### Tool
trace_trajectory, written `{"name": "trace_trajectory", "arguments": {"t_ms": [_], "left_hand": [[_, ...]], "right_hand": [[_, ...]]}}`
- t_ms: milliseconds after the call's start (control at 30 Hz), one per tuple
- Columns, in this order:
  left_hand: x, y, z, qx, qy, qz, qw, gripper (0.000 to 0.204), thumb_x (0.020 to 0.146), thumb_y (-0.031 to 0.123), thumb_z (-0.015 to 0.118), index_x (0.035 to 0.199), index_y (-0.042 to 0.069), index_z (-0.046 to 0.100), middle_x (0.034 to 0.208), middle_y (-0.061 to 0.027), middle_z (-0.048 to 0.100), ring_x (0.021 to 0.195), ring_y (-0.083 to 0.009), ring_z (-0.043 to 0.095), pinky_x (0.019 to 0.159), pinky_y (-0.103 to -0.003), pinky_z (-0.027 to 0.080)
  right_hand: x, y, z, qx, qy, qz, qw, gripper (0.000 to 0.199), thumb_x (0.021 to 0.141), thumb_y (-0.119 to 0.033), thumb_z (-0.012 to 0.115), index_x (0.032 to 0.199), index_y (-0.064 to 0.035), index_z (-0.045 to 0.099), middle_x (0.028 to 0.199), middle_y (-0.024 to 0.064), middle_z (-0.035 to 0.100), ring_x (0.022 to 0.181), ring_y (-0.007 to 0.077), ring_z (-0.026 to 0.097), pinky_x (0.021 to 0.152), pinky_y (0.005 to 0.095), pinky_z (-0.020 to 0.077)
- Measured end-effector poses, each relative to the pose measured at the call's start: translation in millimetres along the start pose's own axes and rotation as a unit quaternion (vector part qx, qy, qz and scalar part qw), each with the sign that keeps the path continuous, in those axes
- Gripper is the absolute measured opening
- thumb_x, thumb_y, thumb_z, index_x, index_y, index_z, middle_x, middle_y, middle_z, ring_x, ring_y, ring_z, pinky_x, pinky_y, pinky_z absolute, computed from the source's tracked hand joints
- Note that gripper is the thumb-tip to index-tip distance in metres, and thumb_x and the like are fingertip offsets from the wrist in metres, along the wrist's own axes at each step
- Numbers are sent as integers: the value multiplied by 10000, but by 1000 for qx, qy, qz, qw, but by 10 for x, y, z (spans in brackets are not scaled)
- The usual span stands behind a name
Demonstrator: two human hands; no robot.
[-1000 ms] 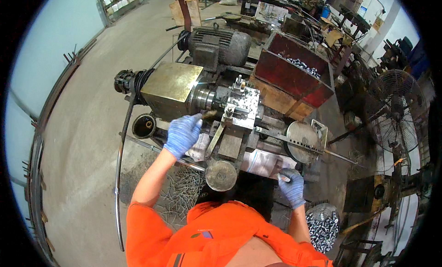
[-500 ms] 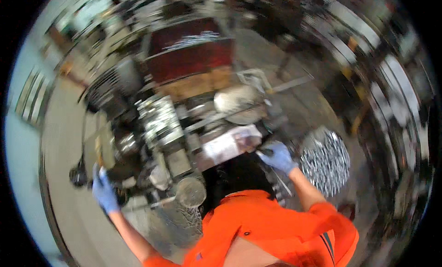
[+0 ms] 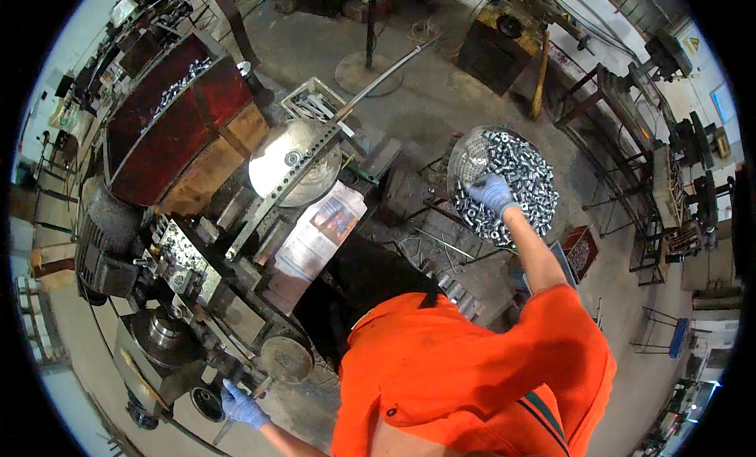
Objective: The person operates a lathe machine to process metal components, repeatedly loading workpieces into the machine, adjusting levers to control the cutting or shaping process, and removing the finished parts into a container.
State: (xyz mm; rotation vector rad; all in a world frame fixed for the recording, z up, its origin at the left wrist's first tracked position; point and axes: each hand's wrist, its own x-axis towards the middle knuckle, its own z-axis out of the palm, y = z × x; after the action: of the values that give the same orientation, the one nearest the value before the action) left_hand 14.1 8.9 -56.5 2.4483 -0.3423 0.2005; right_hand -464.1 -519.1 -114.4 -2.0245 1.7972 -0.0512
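Observation:
My left hand (image 3: 244, 406), in a pale blue glove, is low at the left beside the machine's black handwheel (image 3: 207, 403). Its fingers look extended and apart, with no held object visible. Far to the right, my gloved right hand (image 3: 493, 194) reaches over a round metal pan (image 3: 454, 159) filled with small shiny cylindrical metal parts (image 3: 526, 178). The fingers of that hand curl down toward the parts, and whatever they grip is hidden. A perforated scoop-like piece (image 3: 473, 159) lies in the pan just beyond them.
Before me stands the machine, with a round metal disc (image 3: 295, 169), a perforated bar (image 3: 287, 181) and printed paper (image 3: 319, 235). A red bin (image 3: 169, 142) of parts is at far left. A small red box (image 3: 581, 248) sits right of the pan.
My view has swung to the right. My right hand has gone from beside the printed paper to over the pan of parts. My left hand remains by the machine's handwheel.

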Motion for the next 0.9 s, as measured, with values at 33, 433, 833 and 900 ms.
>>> {"name": "trace_trajectory", "arguments": {"t_ms": [33, 433, 833, 900], "left_hand": [[4, 3, -7, -11, -14, 0, 1000, 486, 891, 429, 515, 778, -29, 633, 527, -77, 531, 453, -164, 440, 455, -340, 342], [-8, 94, -21, -58, -33, -54, 996, 422, 890, 393, 540, 829, -11, 645, 538, -32, 485, 448, -100, 386, 421, -281, 301], [-15, -42, 14, -91, -21, -63, 994, 428, 901, 396, 520, 786, 1, 638, 521, -27, 489, 431, -106, 380, 403, -279, 291], [-10, -61, 22, -72, -16, -31, 997, 410, 902, 380, 526, 798, 0, 638, 529, -19, 494, 433, -93, 378, 401, -273, 286]], "right_hand": [[129, 110, -63, -8, -10, 24, 1000, 518, 757, -519, 562, 923, -43, 680, 953, 180, 648, 904, 321, 620, 821, 368, 479], [365, -404, 155, -226, -121, -68, 964, 600, 720, -602, 553, 925, -54, 686, 956, 187, 647, 925, 319, 613, 837, 387, 460], [333, -497, 240, -270, -155, -79, 947, 547, 756, -541, 548, 977, -56, 672, 1038, 155, 637, 992, 316, 591, 864, 426, 445], [298, -462, 220, -260, -146, -65, 952, 534, 759, -536, 546, 951, -56, 681, 1016, 162, 641, 986, 318, 591, 861, 414, 448]]}}
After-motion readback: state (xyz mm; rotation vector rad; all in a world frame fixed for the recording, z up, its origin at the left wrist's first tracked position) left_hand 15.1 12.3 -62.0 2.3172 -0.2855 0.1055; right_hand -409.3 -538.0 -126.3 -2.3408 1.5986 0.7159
